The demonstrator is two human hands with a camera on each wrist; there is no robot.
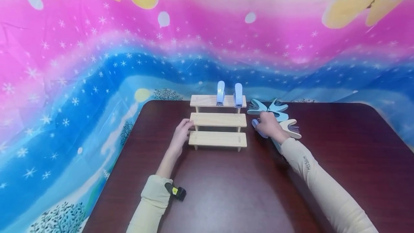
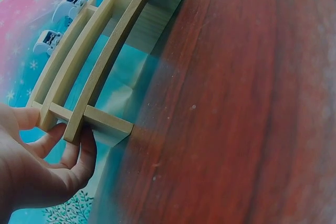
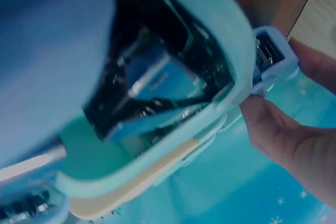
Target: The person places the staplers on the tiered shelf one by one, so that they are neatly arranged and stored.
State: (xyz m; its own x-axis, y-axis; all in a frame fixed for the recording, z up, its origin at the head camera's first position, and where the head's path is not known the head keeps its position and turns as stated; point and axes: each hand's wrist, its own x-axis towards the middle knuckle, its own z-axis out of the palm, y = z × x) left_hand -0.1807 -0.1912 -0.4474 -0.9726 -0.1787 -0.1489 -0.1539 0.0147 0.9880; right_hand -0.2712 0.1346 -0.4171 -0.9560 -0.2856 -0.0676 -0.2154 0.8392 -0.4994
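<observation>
In the head view, a three-tier wooden stand [image 1: 218, 139] stood on a dark red-brown table [image 1: 226, 193], two lavender-blue staplers [image 1: 238, 94] upright on its top tier towards 1 o'clock. The person's left hand [image 1: 182, 132] grasped the stand's end at 9 o'clock. Near 3 o'clock from the stand, the right hand [image 1: 271, 125] gripped a periwinkle stapler [image 1: 257, 128] low over the table; splayed teal staplers [image 1: 277, 108] lay at 12 o'clock from that hand, and a splayed cream stapler [image 1: 287, 124] just beside it at 3 o'clock. A patterned cloth [image 1: 194, 39] hung behind. In the left wrist view, the left hand's thumb and curled fingers clasped the stand's near end at 7 o'clock, with the two upright staplers at 10 o'clock. In the right wrist view, the right hand's thumb and finger pinched the periwinkle stapler towards 2 o'clock; blurred stapler parts filled the foreground at 9 o'clock.
</observation>
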